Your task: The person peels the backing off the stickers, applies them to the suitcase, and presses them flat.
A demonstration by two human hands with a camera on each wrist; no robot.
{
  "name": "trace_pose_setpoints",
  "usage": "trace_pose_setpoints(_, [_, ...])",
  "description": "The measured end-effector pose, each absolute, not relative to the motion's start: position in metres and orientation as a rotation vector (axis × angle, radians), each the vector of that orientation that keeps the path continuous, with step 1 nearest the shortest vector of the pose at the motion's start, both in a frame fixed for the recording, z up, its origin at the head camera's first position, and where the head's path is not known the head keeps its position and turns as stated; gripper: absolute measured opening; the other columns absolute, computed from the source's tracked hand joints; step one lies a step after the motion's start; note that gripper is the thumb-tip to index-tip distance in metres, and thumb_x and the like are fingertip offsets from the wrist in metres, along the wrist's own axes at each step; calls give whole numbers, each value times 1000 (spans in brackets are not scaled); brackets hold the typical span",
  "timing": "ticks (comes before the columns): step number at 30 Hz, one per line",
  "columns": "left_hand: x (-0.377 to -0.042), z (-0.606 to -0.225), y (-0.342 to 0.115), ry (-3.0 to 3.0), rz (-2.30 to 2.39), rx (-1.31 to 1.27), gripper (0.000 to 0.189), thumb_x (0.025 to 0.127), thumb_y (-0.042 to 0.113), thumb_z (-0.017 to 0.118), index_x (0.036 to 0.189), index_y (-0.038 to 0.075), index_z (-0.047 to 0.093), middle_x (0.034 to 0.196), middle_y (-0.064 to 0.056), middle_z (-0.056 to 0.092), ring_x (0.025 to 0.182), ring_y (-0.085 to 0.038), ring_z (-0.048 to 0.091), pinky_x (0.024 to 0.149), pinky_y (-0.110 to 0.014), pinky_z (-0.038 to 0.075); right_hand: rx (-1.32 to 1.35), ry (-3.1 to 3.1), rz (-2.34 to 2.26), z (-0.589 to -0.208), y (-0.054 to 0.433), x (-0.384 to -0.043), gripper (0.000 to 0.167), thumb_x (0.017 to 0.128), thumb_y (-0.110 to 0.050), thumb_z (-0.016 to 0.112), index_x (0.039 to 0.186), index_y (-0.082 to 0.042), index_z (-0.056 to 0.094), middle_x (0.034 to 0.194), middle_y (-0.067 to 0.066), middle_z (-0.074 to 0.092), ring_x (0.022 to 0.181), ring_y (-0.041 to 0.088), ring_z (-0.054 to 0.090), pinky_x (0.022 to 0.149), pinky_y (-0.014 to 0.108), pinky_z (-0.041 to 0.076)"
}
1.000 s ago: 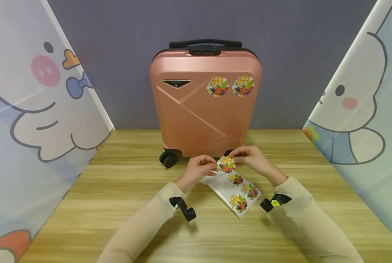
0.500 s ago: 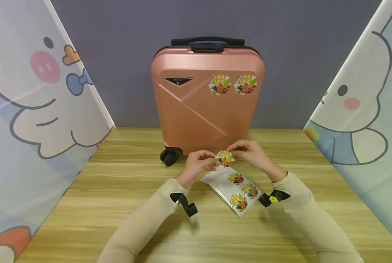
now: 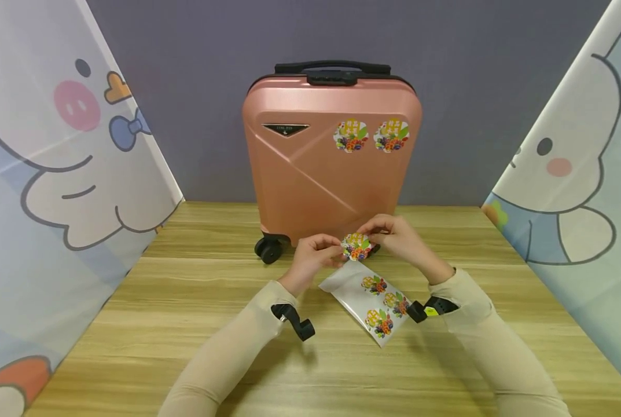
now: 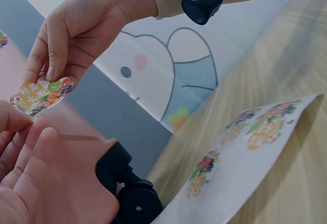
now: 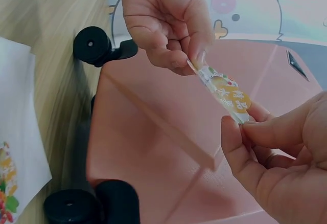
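Between both hands is a round fruit sticker (image 3: 356,247) with yellow lettering, held in front of the suitcase's lower part. My left hand (image 3: 312,262) pinches its left edge between thumb and finger; the right hand (image 3: 403,244) pinches its upper right edge. In the right wrist view the sticker (image 5: 225,92) appears nearly edge-on, with a thumb at each end. A pink suitcase (image 3: 310,179) stands upright behind the hands. Two matching stickers, a left one (image 3: 351,136) and a right one (image 3: 391,136), are on its upper right front.
Below the hands a white sticker sheet (image 3: 349,285) lies on the wooden table (image 3: 195,324), with several fruit stickers on it. One black suitcase wheel (image 3: 269,250) shows at lower left. Cartoon-printed panels flank both sides, and a grey wall (image 3: 185,75) rises behind.
Both hands have moved a little away from the body, carrying the sticker off the sheet's top end toward the suitcase. The head view has shifted slightly.
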State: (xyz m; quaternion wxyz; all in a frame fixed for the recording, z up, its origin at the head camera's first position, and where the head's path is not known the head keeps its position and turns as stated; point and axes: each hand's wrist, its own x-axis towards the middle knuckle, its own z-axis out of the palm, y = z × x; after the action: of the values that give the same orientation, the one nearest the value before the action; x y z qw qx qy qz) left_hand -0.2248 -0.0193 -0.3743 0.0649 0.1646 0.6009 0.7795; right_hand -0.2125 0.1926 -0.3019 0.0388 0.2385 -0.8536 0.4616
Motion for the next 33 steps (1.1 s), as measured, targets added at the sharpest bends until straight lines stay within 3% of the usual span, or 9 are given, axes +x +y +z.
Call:
trace_pose_setpoints(4, [-227, -368, -20, 1793, 2404, 493, 6, 90, -8, 65, 94, -6, 69, 79, -5, 69, 71, -15, 70, 66, -31, 61, 727, -2604, 1384, -296, 190, -215, 20, 90, 13, 59, 105, 8, 72, 103, 19, 66, 91, 28, 65, 71, 23, 55])
trace_pose_setpoints(16, [-232, -351, -29, 1804, 2493, 622, 9, 91, -8, 64, 98, -14, 66, 77, -5, 69, 68, -16, 70, 66, -31, 61, 702, -2548, 1484, -279, 179, -220, 19, 93, 11, 57, 106, 10, 71, 105, 22, 66, 82, 17, 68, 72, 28, 60])
trace_pose_setpoints(21, [-235, -345, -31, 1819, 2509, 620, 11, 91, -6, 66, 99, -13, 67, 76, -5, 70, 66, -15, 69, 65, -32, 61, 716, -2524, 1327, -273, 177, -224, 19, 90, 10, 61, 103, 5, 74, 100, 19, 70, 76, 16, 64, 61, 22, 51])
trace_pose_setpoints(25, [-238, -341, -32, 1813, 2525, 585, 7, 90, -6, 66, 96, -7, 70, 78, -9, 70, 69, -22, 70, 72, -48, 61, 713, -2517, 1312, -268, 175, -226, 18, 91, 9, 62, 102, 4, 75, 99, 17, 70, 76, 18, 64, 60, 22, 50])
trace_pose_setpoints(29, [-239, -336, -33, 1825, 2537, 573, 7, 89, -5, 68, 92, -1, 72, 79, -9, 70, 73, -30, 69, 81, -65, 52, 705, -2519, 1314, -264, 174, -227, 17, 92, 8, 62, 103, 3, 75, 99, 17, 71, 79, 20, 65, 64, 22, 51])
trace_pose_setpoints(33, [-241, -331, -35, 1836, 2547, 598, 7, 89, -4, 68, 92, 1, 73, 77, -6, 71, 69, -25, 70, 72, -49, 60, 715, -2503, 1313, -261, 172, -228, 17, 92, 8, 62, 103, 4, 74, 101, 18, 71, 81, 20, 66, 66, 20, 51])
